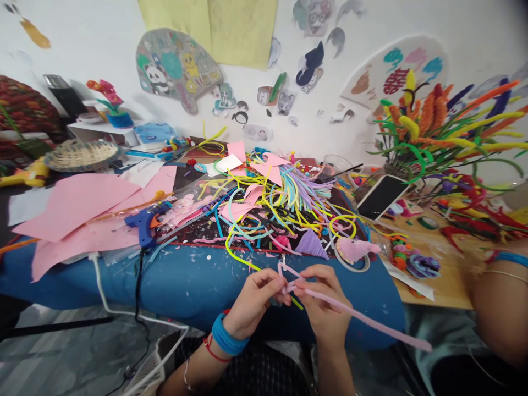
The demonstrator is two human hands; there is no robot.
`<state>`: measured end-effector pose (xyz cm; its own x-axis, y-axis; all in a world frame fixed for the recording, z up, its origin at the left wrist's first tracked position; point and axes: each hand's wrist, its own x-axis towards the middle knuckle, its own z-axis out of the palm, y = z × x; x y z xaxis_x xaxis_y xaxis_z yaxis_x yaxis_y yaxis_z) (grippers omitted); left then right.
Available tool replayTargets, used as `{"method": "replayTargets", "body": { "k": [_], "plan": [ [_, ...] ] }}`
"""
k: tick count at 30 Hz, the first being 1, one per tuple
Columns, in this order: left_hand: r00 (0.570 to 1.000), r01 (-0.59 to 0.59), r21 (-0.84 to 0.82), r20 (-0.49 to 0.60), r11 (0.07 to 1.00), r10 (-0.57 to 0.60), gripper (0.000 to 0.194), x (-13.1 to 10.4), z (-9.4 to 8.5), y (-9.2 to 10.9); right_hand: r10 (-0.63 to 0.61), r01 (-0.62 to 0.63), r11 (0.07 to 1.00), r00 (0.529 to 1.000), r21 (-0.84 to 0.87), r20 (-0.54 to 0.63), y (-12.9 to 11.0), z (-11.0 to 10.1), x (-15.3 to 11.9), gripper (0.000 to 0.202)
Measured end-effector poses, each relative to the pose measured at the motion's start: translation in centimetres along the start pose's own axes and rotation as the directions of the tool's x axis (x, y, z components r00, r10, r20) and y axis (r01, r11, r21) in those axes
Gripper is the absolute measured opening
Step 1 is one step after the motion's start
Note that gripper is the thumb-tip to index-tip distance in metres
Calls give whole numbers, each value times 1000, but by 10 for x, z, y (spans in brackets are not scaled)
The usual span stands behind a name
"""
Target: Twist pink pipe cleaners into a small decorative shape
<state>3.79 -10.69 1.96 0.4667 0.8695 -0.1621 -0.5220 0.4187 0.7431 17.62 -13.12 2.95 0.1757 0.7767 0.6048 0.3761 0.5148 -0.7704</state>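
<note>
A pink pipe cleaner [367,317] is bent into a small loop at one end, and its long straight tail sticks out to the lower right. My left hand [264,294], with a blue band at the wrist, pinches the looped end. Close beside it, my right hand [325,302] grips the same pipe cleaner, fingers closed near the bend. Both hands are above the front edge of the blue-covered table [198,280]. A yellow pipe cleaner [239,258] passes behind my left hand. Just beyond my right hand lie a pink fuzzy shape [352,248] and a tape roll [344,263].
A heap of loose pipe cleaners [284,192] covers the table's middle. To the left are a blue glue gun [144,225] with its cord and pink sheets [82,206]. A phone [381,197] leans at the right. Another person's arm [501,302] is at the right edge.
</note>
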Motion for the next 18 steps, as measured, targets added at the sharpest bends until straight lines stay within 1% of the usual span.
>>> {"method": "replayTargets", "body": {
  "k": [3, 5, 7, 9, 11, 13, 15, 18],
  "plan": [
    [999, 8, -31, -41, 999, -10, 20, 0, 2, -1, -109, 106, 992, 993, -74, -38, 2, 0, -6, 17],
    [997, -1, -42, -72, 999, -2, 19, -1, 3, 0, -207, 200, 973, 977, -118, -53, 4, -1, -8, 17],
    [994, -19, -50, -111, 999, 14, 17, -2, 5, 0, -311, 309, 945, 950, -111, -4, 6, -2, -10, 19],
    [988, -27, -56, -154, 998, 18, 16, -3, 7, 0, -369, 372, 928, 927, -27, 75, 7, -3, -10, 22],
    [982, -18, -57, -191, 998, 7, 17, -4, 10, -1, -385, 378, 923, 911, 70, 150, 7, -3, -11, 25],
    [976, -15, -55, -218, 998, 3, 18, -6, 12, -3, -372, 355, 927, 907, 116, 196, 6, -1, -12, 28],
    [971, -37, -50, -236, 998, 24, 18, -6, 14, -4, -325, 307, 945, 925, 116, 198, 6, 1, -12, 31],
    [967, -78, -40, -247, 996, 65, 17, -7, 15, -5, -212, 200, 976, 964, 86, 162, 5, 4, -12, 31]
  ]
}}
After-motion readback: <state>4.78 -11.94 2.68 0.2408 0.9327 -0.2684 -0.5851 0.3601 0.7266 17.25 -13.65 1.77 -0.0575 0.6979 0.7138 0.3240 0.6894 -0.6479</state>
